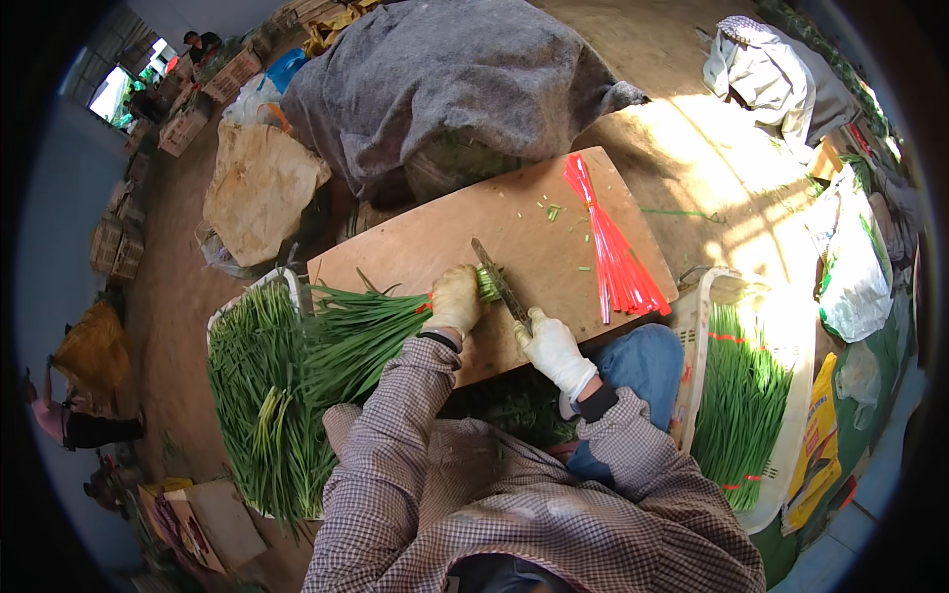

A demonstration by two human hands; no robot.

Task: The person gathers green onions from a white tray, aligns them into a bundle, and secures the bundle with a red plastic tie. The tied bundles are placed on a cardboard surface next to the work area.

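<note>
On a wooden board (400, 252), my gloved left hand (455, 298) grips a bunch of green garlic chives (363, 333) near its cut ends. A red tie (424, 305) circles the bunch just beside that hand, and the leaves fan out to the left. My gloved right hand (552, 348) holds a knife (501, 285) by its handle. Its dark, stained blade lies across the stalk ends, against or very close to them. A bundle of red plastic ties (612, 244) rests at the board's right side, with small green trimmings (552, 213) scattered near it.
Left of the board, a white crate (295, 285) is heaped with loose chives (259, 385). At the right, another crate (700, 348) holds red-tied chives (738, 400). A grey blanket (460, 81) covers a pile behind the board. Other people (81, 422) are in the background.
</note>
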